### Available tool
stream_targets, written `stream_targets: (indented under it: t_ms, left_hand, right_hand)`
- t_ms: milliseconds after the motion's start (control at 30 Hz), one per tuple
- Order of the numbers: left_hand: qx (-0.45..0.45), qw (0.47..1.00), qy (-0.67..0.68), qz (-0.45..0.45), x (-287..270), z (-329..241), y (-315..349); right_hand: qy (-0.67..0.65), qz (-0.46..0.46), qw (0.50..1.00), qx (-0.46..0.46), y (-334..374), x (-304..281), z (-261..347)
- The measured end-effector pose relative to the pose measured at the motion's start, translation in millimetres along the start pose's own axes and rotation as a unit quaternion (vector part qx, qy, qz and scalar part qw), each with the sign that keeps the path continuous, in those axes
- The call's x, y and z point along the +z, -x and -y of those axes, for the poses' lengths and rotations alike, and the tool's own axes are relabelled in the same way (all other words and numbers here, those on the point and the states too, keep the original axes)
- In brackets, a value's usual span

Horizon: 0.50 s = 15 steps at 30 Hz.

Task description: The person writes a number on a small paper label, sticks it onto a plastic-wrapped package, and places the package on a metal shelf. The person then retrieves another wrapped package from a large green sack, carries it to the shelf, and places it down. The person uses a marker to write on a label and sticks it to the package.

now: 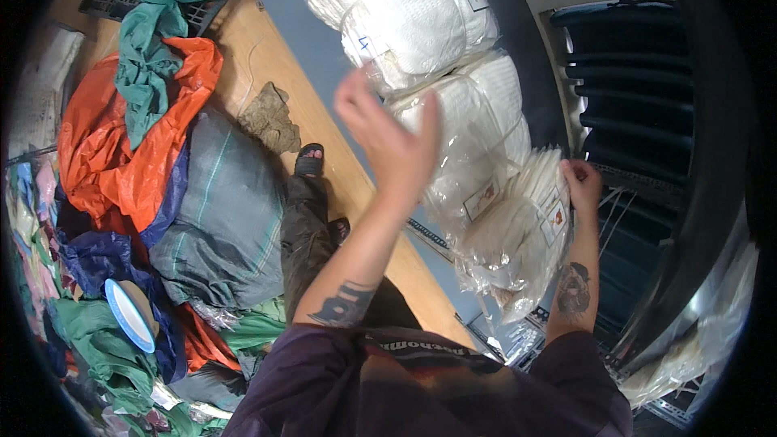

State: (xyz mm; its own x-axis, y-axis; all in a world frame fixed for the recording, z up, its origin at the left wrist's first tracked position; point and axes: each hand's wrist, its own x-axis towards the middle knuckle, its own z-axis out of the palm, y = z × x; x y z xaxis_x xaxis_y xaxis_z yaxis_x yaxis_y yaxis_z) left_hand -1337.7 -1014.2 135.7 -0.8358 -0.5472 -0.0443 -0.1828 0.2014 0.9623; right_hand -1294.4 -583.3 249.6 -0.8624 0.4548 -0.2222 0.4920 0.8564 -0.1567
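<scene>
Three packs of white textured cloths in clear plastic lie in a row on a grey surface. My right hand (583, 184) is closed at the right edge of the nearest pack (518, 235), fingertips curled onto its folded layers. In front of the middle pack (473, 125) my left hand (392, 142) is raised, blurred by motion, thumb apart from the fingers, with nothing visible in it. It partly covers that pack and the lower edge of the far pack (421, 20), which has a strap around it.
At left, a large grey sack (222, 206), an orange plastic sheet (129, 146), green cloth (150, 65) and a blue-rimmed oval object (129, 316) are piled up. A brown rag (271, 119) lies on the wooden floor (316, 105). Dark ribbed shelving (631, 81) stands at right.
</scene>
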Motion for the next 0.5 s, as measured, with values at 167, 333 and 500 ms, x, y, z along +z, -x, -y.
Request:
stream_targets:
  t_ms: [167, 333, 500]
  left_hand:
    - [0.154, 0.957, 0.076, 0.233, -54.8, -77.0, 113.0]
    - [0.208, 0.847, 0.041, 0.487, -77.6, -160.6, 188.3]
    - [0.192, 0.795, -0.081, 0.570, -48.3, -214.4, 243.5]
  right_hand:
    - [-0.039, -0.147, 0.975, -0.160, 107.7, -39.9, 76.5]
    - [0.102, -0.085, 0.991, 0.018, 202.0, -65.7, 8.2]
    - [0.094, -0.087, 0.972, 0.198, 230.3, -100.8, -17.4]
